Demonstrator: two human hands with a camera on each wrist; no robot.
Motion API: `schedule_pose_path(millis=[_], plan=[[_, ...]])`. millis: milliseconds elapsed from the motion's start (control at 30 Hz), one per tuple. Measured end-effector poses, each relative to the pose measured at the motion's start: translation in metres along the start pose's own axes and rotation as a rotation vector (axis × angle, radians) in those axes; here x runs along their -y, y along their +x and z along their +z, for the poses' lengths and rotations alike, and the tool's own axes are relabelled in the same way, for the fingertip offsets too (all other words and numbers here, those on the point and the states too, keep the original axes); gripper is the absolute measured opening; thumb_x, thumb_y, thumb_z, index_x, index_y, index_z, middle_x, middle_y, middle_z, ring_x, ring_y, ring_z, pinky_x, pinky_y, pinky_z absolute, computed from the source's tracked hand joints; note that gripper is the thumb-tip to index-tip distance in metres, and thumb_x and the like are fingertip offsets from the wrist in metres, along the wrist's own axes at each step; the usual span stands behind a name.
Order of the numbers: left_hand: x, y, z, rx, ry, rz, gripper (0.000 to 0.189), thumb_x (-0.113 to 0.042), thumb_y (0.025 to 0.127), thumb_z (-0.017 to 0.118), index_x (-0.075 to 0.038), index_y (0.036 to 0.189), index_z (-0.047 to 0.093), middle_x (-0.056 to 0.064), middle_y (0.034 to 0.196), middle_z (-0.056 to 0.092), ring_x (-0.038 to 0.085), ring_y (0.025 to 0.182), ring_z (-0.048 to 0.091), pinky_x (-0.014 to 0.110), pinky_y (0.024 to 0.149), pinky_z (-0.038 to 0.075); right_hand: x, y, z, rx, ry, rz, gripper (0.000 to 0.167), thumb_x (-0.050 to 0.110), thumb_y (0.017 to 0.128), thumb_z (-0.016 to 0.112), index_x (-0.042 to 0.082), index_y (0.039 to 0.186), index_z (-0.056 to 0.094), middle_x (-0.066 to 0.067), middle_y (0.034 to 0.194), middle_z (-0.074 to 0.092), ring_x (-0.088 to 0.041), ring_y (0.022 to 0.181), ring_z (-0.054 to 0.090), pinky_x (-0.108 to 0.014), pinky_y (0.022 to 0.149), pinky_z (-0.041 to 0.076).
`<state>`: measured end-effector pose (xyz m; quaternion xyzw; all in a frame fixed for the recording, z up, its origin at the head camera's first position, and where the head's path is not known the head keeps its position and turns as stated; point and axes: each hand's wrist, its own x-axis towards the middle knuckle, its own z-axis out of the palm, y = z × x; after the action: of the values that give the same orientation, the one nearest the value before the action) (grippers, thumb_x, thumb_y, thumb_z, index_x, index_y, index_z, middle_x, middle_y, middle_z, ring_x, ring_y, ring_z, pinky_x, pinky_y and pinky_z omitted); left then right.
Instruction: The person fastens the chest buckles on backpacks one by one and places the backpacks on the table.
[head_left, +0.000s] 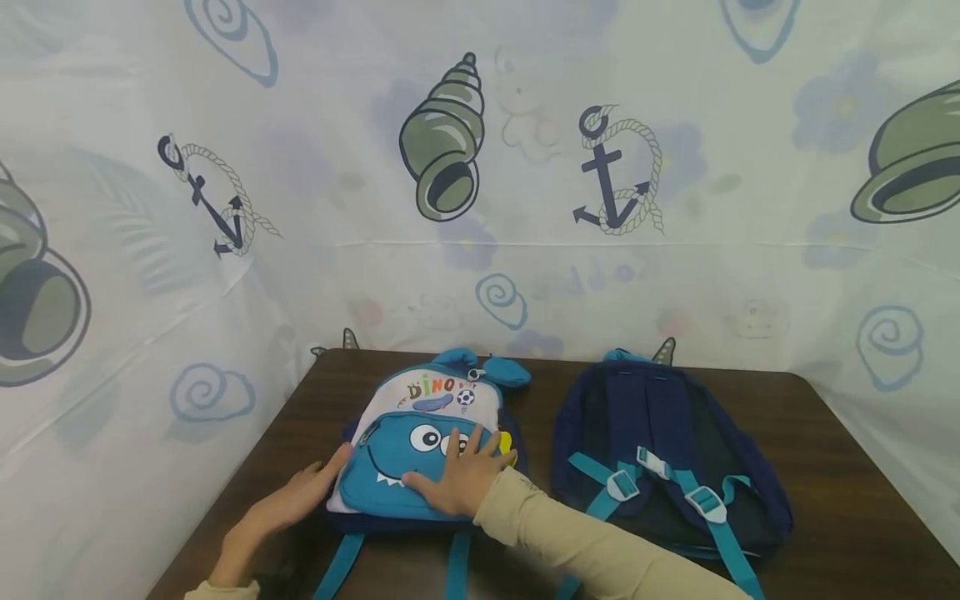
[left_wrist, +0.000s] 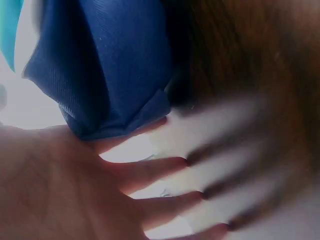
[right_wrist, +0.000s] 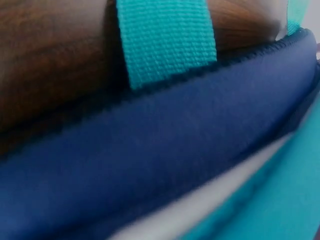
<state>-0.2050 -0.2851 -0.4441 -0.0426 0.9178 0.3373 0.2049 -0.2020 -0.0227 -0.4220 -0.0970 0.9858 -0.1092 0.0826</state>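
Note:
A child's backpack (head_left: 390, 483) lies front side up on the table, with a blue cartoon face on its pocket and "DINO" lettering above. My right hand (head_left: 465, 479) rests flat on that pocket, fingers spread over one of the printed eyes. At the bag's left edge, my left hand (head_left: 296, 500) touches the side with straight fingers. The left wrist view shows the left hand (left_wrist: 65, 185) palm and spread fingers against the navy side fabric (left_wrist: 125, 60). In the right wrist view are the bag's navy bottom (right_wrist: 150, 145) and a teal strap (right_wrist: 167, 40); the right hand is hardly seen there.
A second backpack (head_left: 592, 408), navy, lies to the right with its shoulder straps and white buckles (head_left: 622, 485) facing up. Both bags are on a dark wooden table (head_left: 817, 450). Shell-and-anchor patterned cloth (head_left: 540, 192) hangs behind and at the sides.

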Motion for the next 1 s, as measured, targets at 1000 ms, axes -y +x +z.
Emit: schedule_pose_path(millis=[1000], plan=[[-0.006, -0.014, -0.009, 0.047, -0.638, 0.169, 0.085, -0.070, 0.100, 0.019, -0.010, 0.160, 0.013, 0.018, 0.166, 0.012, 0.042, 0.154, 0.007, 0.065, 0.120, 0.007, -0.012, 0.013, 0.010, 0.164, 0.256, -0.061, 0.113, 0.092, 0.082, 0.020, 0.009, 0.158, 0.022, -0.027, 0.163, 0.015, -0.061, 0.145, 0.012, -0.079, 0.105, 0.025]])
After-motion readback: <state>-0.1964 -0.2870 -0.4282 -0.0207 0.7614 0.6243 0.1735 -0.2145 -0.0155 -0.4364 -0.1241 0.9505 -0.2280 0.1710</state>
